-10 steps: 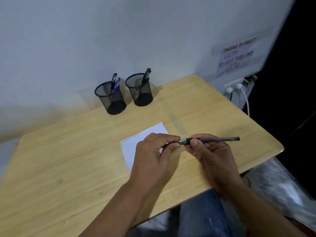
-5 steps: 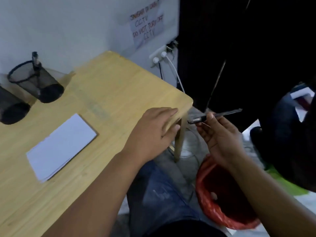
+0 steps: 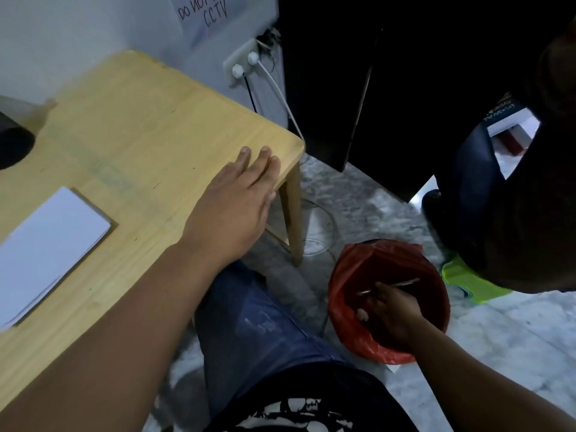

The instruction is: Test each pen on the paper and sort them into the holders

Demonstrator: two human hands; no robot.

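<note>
My right hand [image 3: 391, 314] reaches down into a bin lined with a red bag [image 3: 343, 300] on the floor and grips a thin dark pen [image 3: 402, 283] that lies across the opening. My left hand [image 3: 240, 194] rests flat with straight fingers on the wooden table [image 3: 140, 126] near its right corner. A white sheet of paper [image 3: 46, 247] lies on the table at the left. Only the dark base of one mesh holder [image 3: 12, 145] shows at the left edge; the other holder is out of view.
A table leg [image 3: 294, 213] stands between my knee and the bin. A wall socket with a white cable [image 3: 280, 95] hangs behind the table corner. A dark cabinet [image 3: 358, 73] and another person in dark clothes [image 3: 514, 182] stand at the right.
My view swung right and down. My right hand carried the pen from table height down into the red bin. My left hand let go of the pen and settled flat on the table corner.
</note>
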